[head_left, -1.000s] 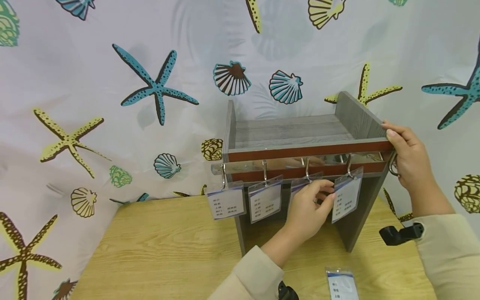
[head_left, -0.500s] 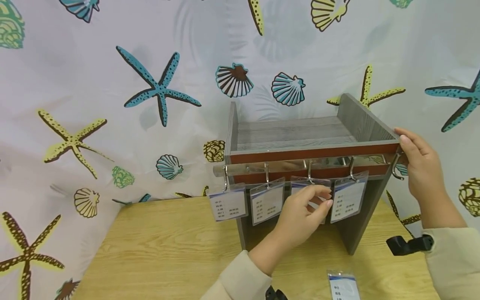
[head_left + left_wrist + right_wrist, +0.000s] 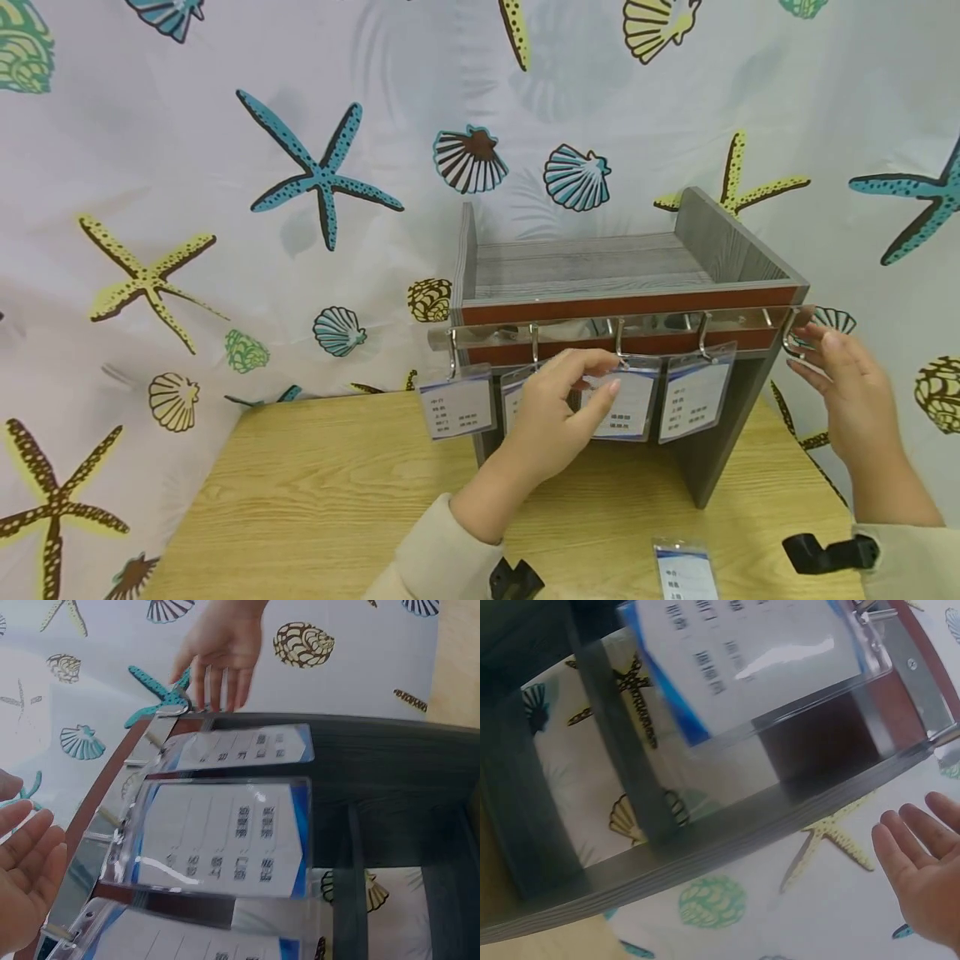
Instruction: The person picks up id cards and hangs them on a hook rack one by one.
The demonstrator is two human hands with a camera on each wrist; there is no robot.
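Clear plastic badge holders with printed cards hang from a metal hook rail [image 3: 570,332] on a grey wooden rack [image 3: 720,433]. My left hand [image 3: 551,417], fingers and thumb loosely bent apart with nothing between them, is in front of the second badge [image 3: 510,396] and partly hides it. The third badge [image 3: 626,404] hangs just right of the fingers; beyond it is the rightmost hanging badge [image 3: 697,392]. My right hand [image 3: 858,392] is beside the bare end hook [image 3: 791,333], its fingers extended and holding nothing. In the right wrist view, that hand [image 3: 926,877] appears apart from the rack.
Another badge [image 3: 686,575] lies on the wooden table [image 3: 337,500] in front of the rack. The leftmost badge [image 3: 457,408] hangs near the rail's left end. A curtain [image 3: 225,333] with shells and starfish stands behind.
My left hand has moved left, away from the third and rightmost badges. The right hand has let go of the rack's top corner and dropped beside the end hook.
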